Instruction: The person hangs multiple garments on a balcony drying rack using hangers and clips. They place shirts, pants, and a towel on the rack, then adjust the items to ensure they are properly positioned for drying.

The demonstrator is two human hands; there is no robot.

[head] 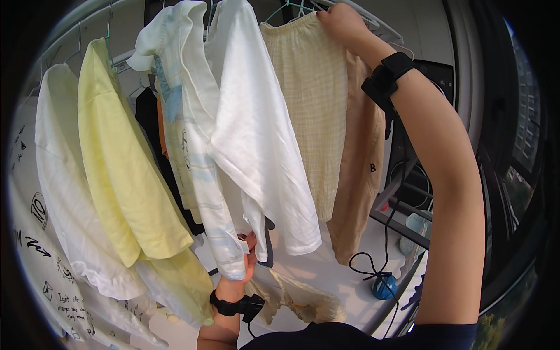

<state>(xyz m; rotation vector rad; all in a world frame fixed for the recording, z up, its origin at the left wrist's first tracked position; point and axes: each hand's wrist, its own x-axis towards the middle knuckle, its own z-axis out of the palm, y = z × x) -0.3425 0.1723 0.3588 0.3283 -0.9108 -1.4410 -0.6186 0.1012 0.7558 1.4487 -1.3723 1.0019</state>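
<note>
My right hand [343, 22] is raised at the waistband of pale yellow checked trousers [308, 109], which hang by a green hanger [286, 8]; its fingertips pinch the band's corner. Low in the middle, my left hand [249, 256] is partly hidden behind the hem of a white and light-blue patterned garment [212, 192], its fingers at a small white tag. Right beside it hangs a white long-sleeved top [267, 131]. Tan trousers [361, 166] hang behind the checked pair. On the left are a yellow garment [127, 175] and a white one [74, 175].
The clothes hang from a metal drying rack rail [380, 26]. A white printed fabric [48, 271] fills the lower left. Below on the right are a blue ball [385, 286] with a black cord and a dark shelf frame [402, 227]. Windows line the right side.
</note>
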